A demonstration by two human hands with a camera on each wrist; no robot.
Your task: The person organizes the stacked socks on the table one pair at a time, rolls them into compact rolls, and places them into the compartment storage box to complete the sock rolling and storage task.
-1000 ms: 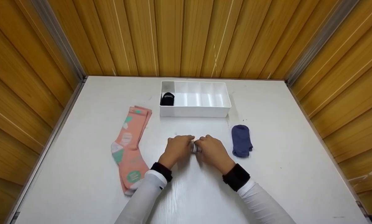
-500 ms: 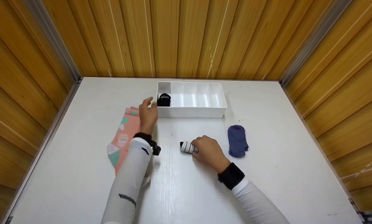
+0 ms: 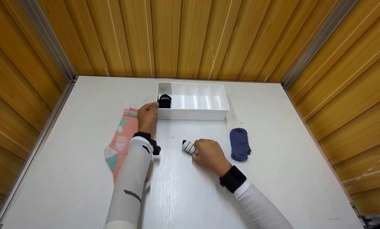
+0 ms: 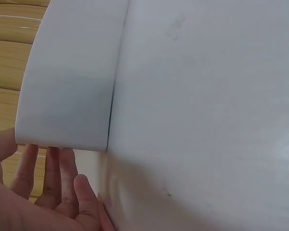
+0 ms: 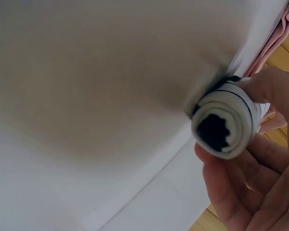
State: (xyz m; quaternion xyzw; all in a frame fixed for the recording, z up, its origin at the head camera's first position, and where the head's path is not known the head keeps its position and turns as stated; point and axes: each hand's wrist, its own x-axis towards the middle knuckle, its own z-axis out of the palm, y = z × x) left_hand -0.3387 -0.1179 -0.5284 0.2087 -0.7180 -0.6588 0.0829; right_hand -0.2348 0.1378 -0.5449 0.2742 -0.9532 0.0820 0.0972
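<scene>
My right hand [image 3: 199, 150] grips a rolled white sock with black stripes [image 3: 188, 146] low over the table's middle. The right wrist view shows the roll [image 5: 225, 123] end-on, dark at its core, with my fingers [image 5: 241, 192] curled round it. My left hand [image 3: 148, 109] reaches to the front left corner of the white divided box [image 3: 193, 115]. Its straight fingers [image 4: 50, 175] lie against the box's end wall [image 4: 72, 82]. A rolled black sock [image 3: 164, 101] sits in the box's leftmost compartment.
A pair of pink patterned socks [image 3: 121, 140] lies flat left of my left forearm. A blue sock [image 3: 240, 143] lies right of my right hand. Wooden panel walls enclose the white table [image 3: 288, 159] on three sides.
My left hand let go of the striped roll, swung left and forward, and now rests on the box's corner. My right hand keeps the roll and has tilted it up slightly.
</scene>
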